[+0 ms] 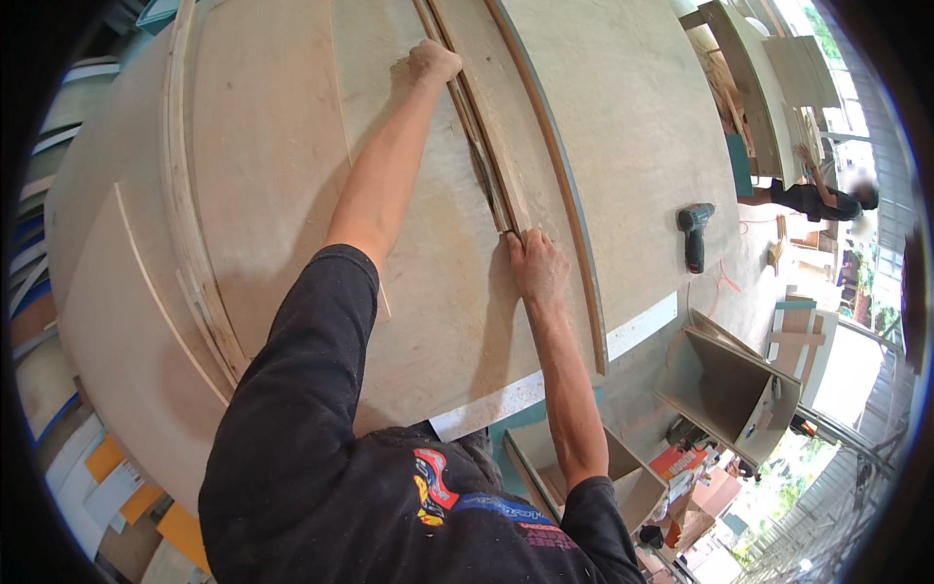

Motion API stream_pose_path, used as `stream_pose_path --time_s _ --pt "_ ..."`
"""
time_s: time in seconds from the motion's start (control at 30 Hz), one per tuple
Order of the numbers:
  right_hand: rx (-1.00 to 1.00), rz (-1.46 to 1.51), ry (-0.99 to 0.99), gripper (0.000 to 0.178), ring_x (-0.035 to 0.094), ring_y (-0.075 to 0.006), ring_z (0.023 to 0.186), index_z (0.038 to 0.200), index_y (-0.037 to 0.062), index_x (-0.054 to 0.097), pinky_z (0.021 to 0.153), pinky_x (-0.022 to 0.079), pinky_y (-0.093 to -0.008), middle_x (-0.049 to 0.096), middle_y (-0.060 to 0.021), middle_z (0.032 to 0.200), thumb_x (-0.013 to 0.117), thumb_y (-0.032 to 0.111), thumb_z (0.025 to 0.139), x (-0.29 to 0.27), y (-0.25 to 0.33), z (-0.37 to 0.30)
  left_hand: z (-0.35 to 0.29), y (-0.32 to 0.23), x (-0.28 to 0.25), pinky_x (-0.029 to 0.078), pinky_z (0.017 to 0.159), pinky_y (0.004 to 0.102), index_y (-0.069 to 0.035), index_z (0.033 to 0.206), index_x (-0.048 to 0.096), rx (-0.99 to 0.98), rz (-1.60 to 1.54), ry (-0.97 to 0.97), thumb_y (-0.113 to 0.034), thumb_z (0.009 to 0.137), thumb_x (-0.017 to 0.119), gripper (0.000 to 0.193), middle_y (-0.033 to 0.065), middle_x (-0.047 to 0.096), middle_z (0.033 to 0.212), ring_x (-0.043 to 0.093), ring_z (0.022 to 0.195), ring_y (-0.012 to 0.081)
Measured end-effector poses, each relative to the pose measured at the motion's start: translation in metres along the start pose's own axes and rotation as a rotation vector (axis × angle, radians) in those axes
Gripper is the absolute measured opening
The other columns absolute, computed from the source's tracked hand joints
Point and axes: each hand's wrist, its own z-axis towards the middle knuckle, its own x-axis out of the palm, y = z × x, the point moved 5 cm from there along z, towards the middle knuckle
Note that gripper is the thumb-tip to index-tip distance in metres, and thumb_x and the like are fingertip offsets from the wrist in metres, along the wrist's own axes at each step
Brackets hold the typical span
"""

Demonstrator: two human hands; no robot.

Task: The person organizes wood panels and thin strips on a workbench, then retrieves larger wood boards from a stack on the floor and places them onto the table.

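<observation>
Two narrow wooden strips (pixel 486 146) lie side by side on a large plywood sheet (pixel 623 117), running from the far edge toward me. My left hand (pixel 435 63) is closed at the far stretch of the strips, its fingers curled over the left one. Near the strips' close end, my right hand (pixel 541 268) pinches the end with thumb and fingers. The left fingertips are partly hidden. To the right of the strips lies a longer wooden strip (pixel 559 161) with a dark edge, apart from both hands.
A cordless drill (pixel 694 237) lies on the sheet at right. Long boards (pixel 185 175) and a thin panel (pixel 136 292) lie at left. Beyond the table's right side stand an open wooden cabinet (pixel 725 375) and a co-worker (pixel 812 200) beside other panels.
</observation>
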Motion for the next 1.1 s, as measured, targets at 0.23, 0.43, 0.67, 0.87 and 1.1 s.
stream_pose_path --time_s 0.23,0.43,0.67,0.87,1.1 --pt "0.151 0.039 0.083 0.041 0.067 -0.0314 0.067 0.073 0.0031 0.063 0.059 0.051 -0.0434 0.068 -0.0142 0.078 0.065 0.04 0.092 -0.008 0.006 0.011 0.003 0.007 -0.004 0.059 0.088 0.0387 0.009 0.106 0.063 0.031 -0.057 -0.071 -0.019 0.081 0.073 0.039 0.0278 0.066 0.111 0.068 0.103 0.0344" --pt "0.272 0.098 0.15 0.042 0.067 -0.0334 0.067 0.072 0.0033 0.065 0.06 0.05 -0.0458 0.068 -0.0157 0.075 0.069 0.041 0.088 -0.011 0.009 0.026 0.024 0.008 0.001 0.059 0.087 0.0391 0.009 0.107 0.064 0.065 -0.097 -0.068 -0.018 0.081 0.071 0.038 0.0284 0.067 0.109 0.069 0.103 0.0346" --pt "0.192 0.027 0.127 0.04 0.068 -0.0333 0.069 0.078 0.0043 0.064 0.062 0.052 -0.046 0.068 -0.016 0.071 0.065 0.042 0.09 -0.012 0.009 0.035 0.033 0.002 0.0 0.06 0.083 0.0386 0.008 0.106 0.063 0.071 -0.064 -0.015 -0.024 0.082 0.07 0.04 0.0266 0.068 0.105 0.07 0.1 0.0319" --pt "0.126 0.046 0.088 0.036 0.068 -0.0313 0.066 0.081 0.0043 0.063 0.06 0.052 -0.0444 0.067 -0.0141 0.069 0.064 0.039 0.091 -0.005 0.017 0.042 0.023 0.002 -0.011 0.06 0.083 0.0396 0.004 0.108 0.064 0.083 -0.028 -0.095 -0.022 0.081 0.071 0.038 0.0253 0.068 0.104 0.07 0.098 0.0334" --pt "0.176 0.065 0.118 0.046 0.064 -0.0273 0.053 0.068 0.0028 0.069 0.053 0.049 -0.041 0.065 -0.0138 0.059 0.067 0.043 0.089 -0.009 0.019 0.047 0.032 0.005 -0.01 0.06 0.081 0.0387 0.004 0.106 0.066 0.091 -0.041 -0.182 -0.02 0.084 0.07 0.033 0.0234 0.069 0.103 0.071 0.095 0.0319"
